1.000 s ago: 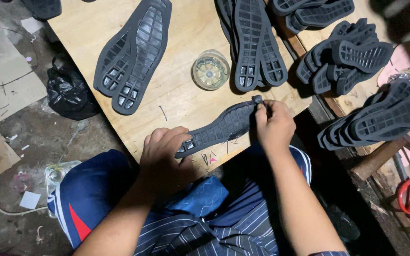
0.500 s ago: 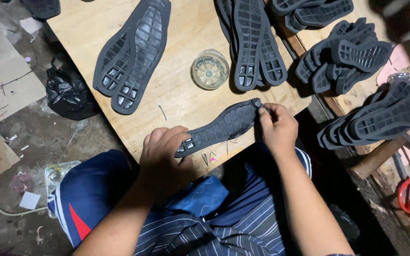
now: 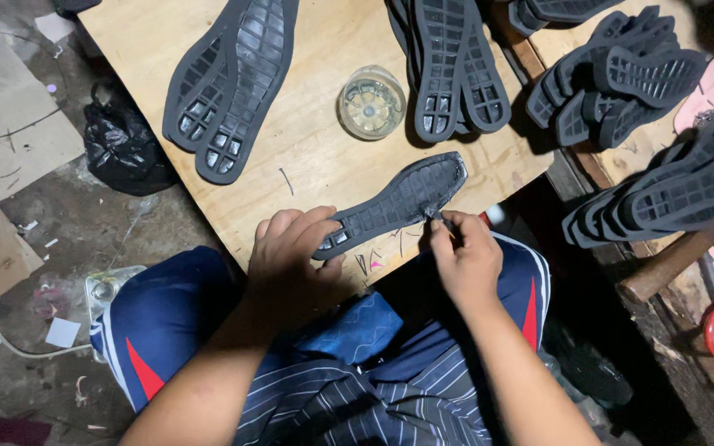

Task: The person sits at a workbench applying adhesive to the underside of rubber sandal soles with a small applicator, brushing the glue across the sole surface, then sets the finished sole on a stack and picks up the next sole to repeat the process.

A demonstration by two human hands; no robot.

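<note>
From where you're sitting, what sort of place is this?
Probably a small shoe-making workshop. Dark grey ridged rubber shoe soles lie in pairs and stacks on a bare plywood worktable, the left hand pins one sole down, and the concrete floor is scrap-littered.

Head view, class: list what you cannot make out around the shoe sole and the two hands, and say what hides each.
- Heel end of the shoe sole: covered by the left hand.
- What the right hand pinches at the sole's edge: a small dark tip shows, the rest hidden by its fingers.
- Contents of the clear round container: too small and dim.
- Sole stacks at right: shadowed, partly cut by the edge.
</note>
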